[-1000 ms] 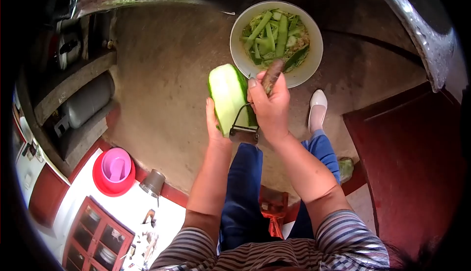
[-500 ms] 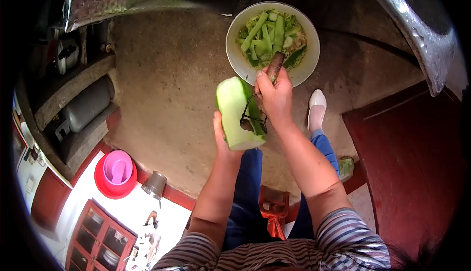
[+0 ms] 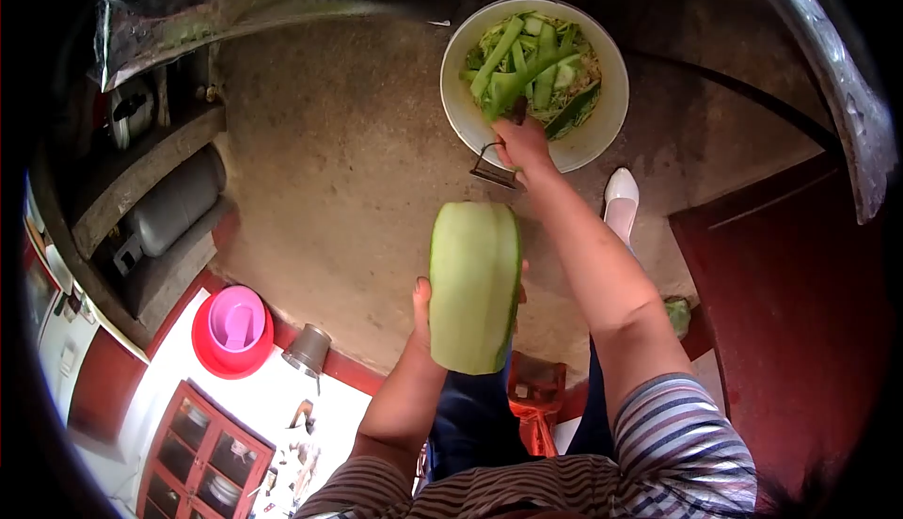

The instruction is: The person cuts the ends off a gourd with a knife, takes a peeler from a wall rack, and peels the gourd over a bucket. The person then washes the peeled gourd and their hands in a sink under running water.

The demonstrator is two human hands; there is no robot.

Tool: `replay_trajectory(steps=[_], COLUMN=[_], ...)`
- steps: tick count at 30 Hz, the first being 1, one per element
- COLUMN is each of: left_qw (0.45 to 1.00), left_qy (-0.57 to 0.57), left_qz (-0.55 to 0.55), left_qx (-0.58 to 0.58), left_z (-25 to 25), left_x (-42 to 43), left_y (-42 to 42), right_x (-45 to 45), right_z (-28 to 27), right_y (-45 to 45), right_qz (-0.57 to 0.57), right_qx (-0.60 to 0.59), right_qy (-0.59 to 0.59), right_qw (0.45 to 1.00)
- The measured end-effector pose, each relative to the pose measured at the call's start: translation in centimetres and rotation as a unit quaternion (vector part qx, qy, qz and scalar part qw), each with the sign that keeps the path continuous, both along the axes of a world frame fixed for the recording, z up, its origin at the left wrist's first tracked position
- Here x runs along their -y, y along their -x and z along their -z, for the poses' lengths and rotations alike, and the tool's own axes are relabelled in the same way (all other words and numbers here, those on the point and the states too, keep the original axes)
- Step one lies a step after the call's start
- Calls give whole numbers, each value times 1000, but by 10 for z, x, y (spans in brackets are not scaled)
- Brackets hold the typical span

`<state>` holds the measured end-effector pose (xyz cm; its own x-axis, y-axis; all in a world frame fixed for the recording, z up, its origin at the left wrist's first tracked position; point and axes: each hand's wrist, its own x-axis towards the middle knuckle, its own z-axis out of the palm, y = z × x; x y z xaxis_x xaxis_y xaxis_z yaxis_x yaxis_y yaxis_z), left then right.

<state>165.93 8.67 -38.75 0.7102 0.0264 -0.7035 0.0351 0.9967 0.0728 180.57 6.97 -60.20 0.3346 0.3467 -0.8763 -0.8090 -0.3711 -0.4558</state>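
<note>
**Mid-Peel, a Long Reach Forward**

Closing the right hand (image 3: pixel 524 149) around a peeler (image 3: pixel 493 178), arm stretched forward to the near rim of a pale basin (image 3: pixel 612 96), blade frame hanging outside, handle end pointing in over the contents. Just past the knuckles, a blurred green strip (image 3: pixel 555 63); pinched or loose, impossible to tell, likewise any contact between hand and rim.

Clasping a large gourd (image 3: pixel 475 284) in the left hand (image 3: pixel 423 317), apart from the basin and above blue trousers (image 3: pixel 475 416), thumb along one side, fingertips showing at the other, palm hidden. Presenting a bare, light-green upper face, with darker green margins along the sides.

Reads as a break between strokes, for shedding peel into the basin. Calls next, by that judgement, for letting the strip drop clear, drawing the blade back to the gourd and rolling a green margin upward, left thumb clear of the edge.

Farther out, inside the basin, long peels (image 3: pixel 499 55) over finer shreds. On the brown floor (image 3: pixel 329 162), near the basin, a white shoe (image 3: pixel 621 187). Off to the left, a pink vessel (image 3: pixel 221 317) nested in a red tub (image 3: pixel 209 361); above, a grey cylinder (image 3: pixel 177 197) lying under a ledge.
</note>
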Motion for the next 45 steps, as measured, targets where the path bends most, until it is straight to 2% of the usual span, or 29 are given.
replay_trajectory(steps=[2, 4, 8, 10, 11, 12, 14, 15, 16, 17, 19, 22, 26, 28, 29, 31, 34, 36, 38, 40, 42, 43, 44, 45], left_qw=[1000, 995, 993, 995, 994, 994, 981, 981, 981, 975, 964, 974, 968, 983, 979, 978, 982, 985, 992, 992, 993, 993, 992, 996], left_qy=[-21, -62, -91, -96, -51, -50, -125, -119, -120, -122, -132, -120, -59, -91, -99, -75, -30, -7, -6, -40, 13, 27, 28, -13], left_qz=[13, 24, 57, -9, -66, -63, -78, -97, -93, -118, -139, -132, -181, -94, -62, -88, -117, -119, -122, -105, -114, -118, -119, -87], left_qx=[-2, -75, -51, 23, 68, 67, -124, -120, -118, -143, -184, -142, -164, -130, -167, -172, -144, -123, -22, -62, -8, 2, 3, 14], left_z=[-4, 14, 44, 45, 51, 52, 54, 55, 57, 56, 51, 42, 38, 36, 22, 29, 33, 34, 32, 23, 15, 9, 11, 12], left_x=[-4, -15, -37, -43, -45, -43, -38, -33, -30, -26, -15, -4, 6, 13, 14, 14, 5, 2, 1, 7, 14, 16, 13, 9], left_y=[2, 4, 22, 5, 0, -2, -13, -15, -15, -16, -18, -21, -22, -15, -28, -18, -14, -7, 6, 2, 2, 0, 1, 4], right_x=[7, 16, 33, 41, 43, 44, 41, 37, 35, 34, 34, 34, 30, 24, 20, 11, -8, -16, -23, -26, -23, -15, -9, -4], right_z=[-9, -39, -126, -159, -169, -178, -187, -189, -189, -187, -186, -173, -157, -144, -141, -135, -122, -109, -83, -52, -22, -18, -18, -20], right_y=[5, -5, -14, -14, -10, -5, 1, 4, 7, 8, 8, 8, -2, -11, -18, -26, -18, -12, -11, -13, -15, -17, -18, -18], right_qz=[41, 121, 191, 206, 208, 231, 258, 268, 277, 224, 207, 199, 175, 172, 167, 131, 103, 125, 128, 128, 115, 155, 154, 176], right_qx=[-26, -110, -53, 3, 1, 30, 65, 90, 114, 144, 161, 187, 182, 199, 163, 91, 60, 53, 128, 119, 196, 63, 65, -66], right_qy=[-21, -21, -59, -56, -55, -81, -108, -131, -152, -110, -97, -89, -103, -105, -133, -172, -179, -169, -81, -59, 1, -60, -59, -68], right_qw=[999, 986, 978, 977, 977, 969, 958, 950, 942, 958, 960, 958, 962, 959, 963, 972, 977, 976, 980, 983, 974, 984, 984, 980])
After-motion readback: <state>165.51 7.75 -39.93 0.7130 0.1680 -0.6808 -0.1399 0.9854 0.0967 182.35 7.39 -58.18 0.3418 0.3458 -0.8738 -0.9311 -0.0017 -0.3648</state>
